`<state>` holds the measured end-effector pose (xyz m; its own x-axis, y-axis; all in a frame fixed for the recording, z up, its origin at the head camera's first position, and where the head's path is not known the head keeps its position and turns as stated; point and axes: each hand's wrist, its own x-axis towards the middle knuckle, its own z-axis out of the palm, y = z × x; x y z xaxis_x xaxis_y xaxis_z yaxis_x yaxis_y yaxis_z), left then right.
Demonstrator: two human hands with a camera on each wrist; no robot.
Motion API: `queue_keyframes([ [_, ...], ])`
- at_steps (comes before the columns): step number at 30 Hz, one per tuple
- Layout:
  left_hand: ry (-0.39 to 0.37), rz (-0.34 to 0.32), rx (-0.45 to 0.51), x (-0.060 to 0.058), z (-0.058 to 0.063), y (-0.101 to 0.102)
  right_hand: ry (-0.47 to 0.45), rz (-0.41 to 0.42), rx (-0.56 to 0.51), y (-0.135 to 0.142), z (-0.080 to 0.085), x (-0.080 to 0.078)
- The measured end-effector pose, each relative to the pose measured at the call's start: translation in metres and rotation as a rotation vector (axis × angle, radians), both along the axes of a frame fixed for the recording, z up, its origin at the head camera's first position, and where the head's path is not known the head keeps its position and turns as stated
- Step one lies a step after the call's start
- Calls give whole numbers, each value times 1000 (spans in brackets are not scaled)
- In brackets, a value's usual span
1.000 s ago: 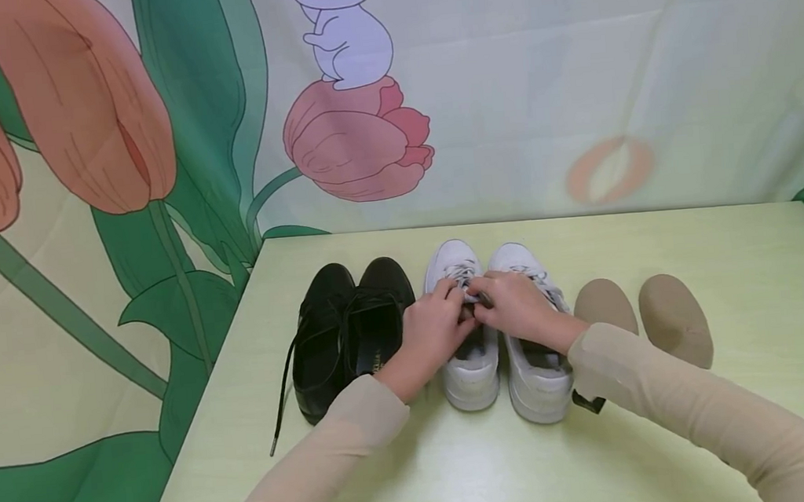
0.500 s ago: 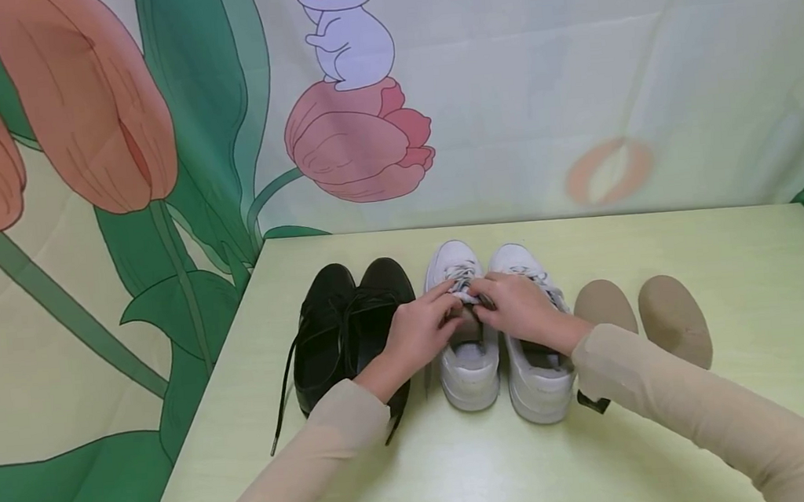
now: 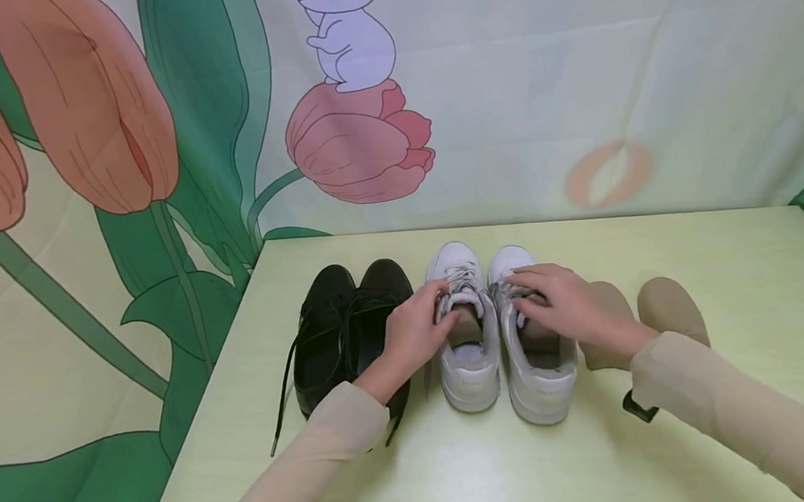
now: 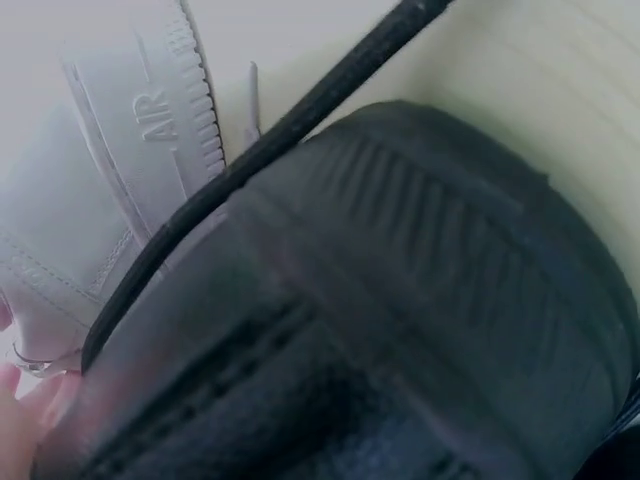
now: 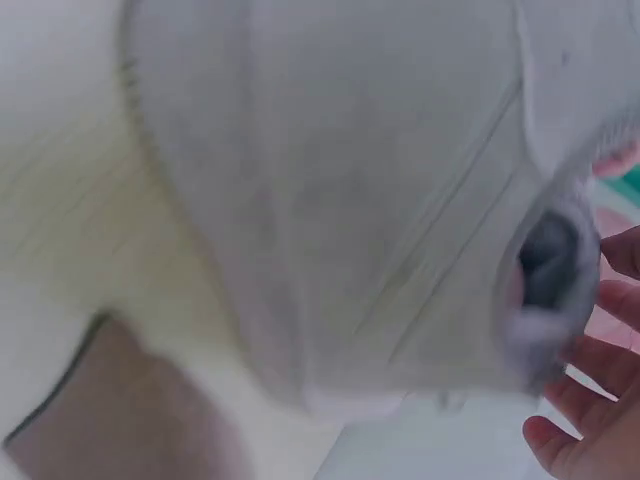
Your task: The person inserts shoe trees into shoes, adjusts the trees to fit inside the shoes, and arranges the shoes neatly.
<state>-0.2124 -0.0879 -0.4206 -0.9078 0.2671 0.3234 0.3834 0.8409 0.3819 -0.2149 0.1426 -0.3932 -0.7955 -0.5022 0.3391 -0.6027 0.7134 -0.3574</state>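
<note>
Two white lace-up sneakers stand side by side, toes away from me: the left sneaker (image 3: 469, 380) and the right sneaker (image 3: 542, 393). My left hand (image 3: 410, 333) grips the left sneaker's collar on its outer side, thumb over the opening. In the left wrist view, fingertips (image 4: 30, 415) show at that shoe's eyelet edge. Above the right sneaker's laces and opening, my right hand (image 3: 569, 301) has its fingers loosely extended. The right wrist view shows these fingers (image 5: 605, 365) spread beside the collar. A pair of black lace-up shoes (image 3: 317, 376) stands left, partly behind my left hand.
Two tan rounded pieces (image 3: 669, 309) lie on the table at the right, the nearer one partly behind my right hand. A black lace (image 3: 283, 406) trails from the black shoes across the table (image 3: 462, 475). A printed cloth (image 3: 505, 117) hangs behind.
My right hand has left the left sneaker's tongue and moved right over the right sneaker. My left hand shifted slightly left, uncovering the left sneaker's opening.
</note>
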Motion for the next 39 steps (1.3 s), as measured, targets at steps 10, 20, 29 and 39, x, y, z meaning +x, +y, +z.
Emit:
queue_keyframes([
  [10,-9,-16,5,0,1,-3,-106,-113,-48,50,-6,11],
  [20,-8,-32,14,4,2,-13,-155,-141,-143,86,-22,20],
  [29,21,-15,-13,7,11,-32,-156,-208,-87,111,-30,28],
  [39,7,17,-23,9,19,-59,-181,-230,-74,134,-39,36],
])
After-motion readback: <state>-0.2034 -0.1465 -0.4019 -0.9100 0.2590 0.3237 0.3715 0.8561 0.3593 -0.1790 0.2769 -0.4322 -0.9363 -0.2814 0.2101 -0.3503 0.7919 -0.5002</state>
